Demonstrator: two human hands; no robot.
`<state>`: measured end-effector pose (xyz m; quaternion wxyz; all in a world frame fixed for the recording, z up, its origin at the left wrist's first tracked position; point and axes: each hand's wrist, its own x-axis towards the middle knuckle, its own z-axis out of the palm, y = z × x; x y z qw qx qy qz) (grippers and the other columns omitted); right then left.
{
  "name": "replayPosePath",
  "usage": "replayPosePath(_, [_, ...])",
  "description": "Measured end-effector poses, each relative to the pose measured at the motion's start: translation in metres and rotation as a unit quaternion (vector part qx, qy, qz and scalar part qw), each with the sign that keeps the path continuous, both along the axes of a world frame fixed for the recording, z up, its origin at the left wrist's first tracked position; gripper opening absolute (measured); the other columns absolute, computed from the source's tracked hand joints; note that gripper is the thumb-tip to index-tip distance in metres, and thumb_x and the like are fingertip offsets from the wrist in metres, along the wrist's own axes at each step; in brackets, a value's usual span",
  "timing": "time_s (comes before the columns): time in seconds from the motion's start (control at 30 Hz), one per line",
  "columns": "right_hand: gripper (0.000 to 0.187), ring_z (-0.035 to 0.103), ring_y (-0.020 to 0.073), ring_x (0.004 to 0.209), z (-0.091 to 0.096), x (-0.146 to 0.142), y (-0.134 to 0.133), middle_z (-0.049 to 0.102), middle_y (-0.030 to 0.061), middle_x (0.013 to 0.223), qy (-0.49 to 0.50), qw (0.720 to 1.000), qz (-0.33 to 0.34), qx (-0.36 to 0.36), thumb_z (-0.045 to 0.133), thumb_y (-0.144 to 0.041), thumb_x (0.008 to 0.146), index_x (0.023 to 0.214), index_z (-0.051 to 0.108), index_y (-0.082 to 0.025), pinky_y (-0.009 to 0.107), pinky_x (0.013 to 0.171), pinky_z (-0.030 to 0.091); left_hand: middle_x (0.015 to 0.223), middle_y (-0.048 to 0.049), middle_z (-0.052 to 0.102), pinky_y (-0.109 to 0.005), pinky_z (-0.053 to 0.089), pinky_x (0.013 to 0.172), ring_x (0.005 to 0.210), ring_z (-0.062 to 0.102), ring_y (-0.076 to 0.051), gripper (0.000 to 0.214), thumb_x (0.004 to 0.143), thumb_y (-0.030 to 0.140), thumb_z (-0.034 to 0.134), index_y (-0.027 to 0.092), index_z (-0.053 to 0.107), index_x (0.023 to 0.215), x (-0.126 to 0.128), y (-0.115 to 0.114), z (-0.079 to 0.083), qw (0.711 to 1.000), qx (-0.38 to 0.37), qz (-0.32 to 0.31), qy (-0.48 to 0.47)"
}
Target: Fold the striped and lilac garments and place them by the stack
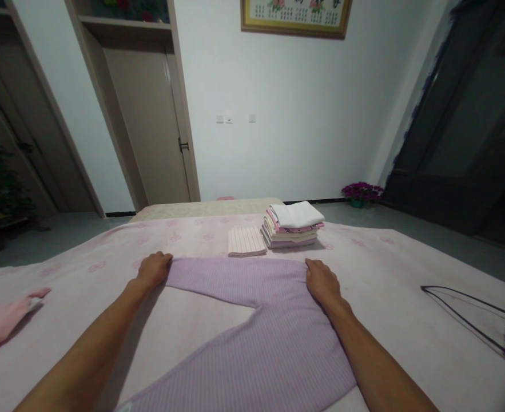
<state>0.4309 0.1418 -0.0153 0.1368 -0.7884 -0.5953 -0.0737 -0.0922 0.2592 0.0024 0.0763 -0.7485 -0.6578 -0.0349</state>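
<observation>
Purple pants (273, 337) are lying, not yet folded, across the sheet (385, 269), left hand (153, 270) pinching a cuff (172, 274), right hand (322, 281) gripping the waist, both sets of fingers closed, while stack (295, 232) and striped cloth (246, 241) are sitting folded near its far edge.

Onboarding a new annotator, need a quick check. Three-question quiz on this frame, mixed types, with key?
1. True or false: the left hand and the right hand are on two separate garments.
2. Which lies nearer the stack of folded cloth: the striped folded cloth or the pink cloth?
3. The top piece of the stack is: A) black, B) purple, C) white.

Key: 1. False, both are on the lilac garment. 2. The striped folded cloth. 3. C.
</observation>
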Motion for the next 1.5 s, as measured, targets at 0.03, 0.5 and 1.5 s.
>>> replayPosePath(0.03, [0.048,0.056,0.0275,0.117,0.002,-0.001,-0.001,0.060,0.0151,0.132,0.000,1.000,-0.010,0.003,0.034,-0.020,0.097,0.141,0.053,-0.017,0.037,0.097,0.041,0.115,-0.0169,0.067,-0.041,0.045,0.088,0.108,0.060,-0.031,0.044,0.091,0.021,0.038,0.019,0.068,0.123,-0.001,-0.001,0.003,1.000,0.006,0.000,0.006])
replayPosePath(0.5, [0.032,0.057,0.0311,0.100,0.038,0.014,-0.020,0.070,0.0092,0.115,0.040,0.997,-0.013,0.061,0.051,-0.036,0.090,0.110,0.074,-0.028,0.040,0.079,0.043,0.097,-0.0074,0.069,-0.033,0.042,0.075,0.094,0.059,-0.026,0.019,0.085,0.030,0.052,0.022,0.066,0.095,-0.039,-0.101,0.061,0.988,0.130,-0.035,-0.079])
replayPosePath(1.5, [0.014,0.061,0.0193,0.079,0.033,0.083,-0.149,0.064,0.0033,0.086,0.183,0.930,0.310,0.074,0.056,-0.016,0.067,0.077,0.062,-0.023,0.029,0.070,0.048,0.085,-0.0009,0.061,-0.023,0.048,0.071,0.077,0.057,-0.016,0.012,0.074,0.014,0.051,0.022,0.052,0.082,-0.057,-0.355,0.027,0.941,-0.076,-0.217,-0.250])
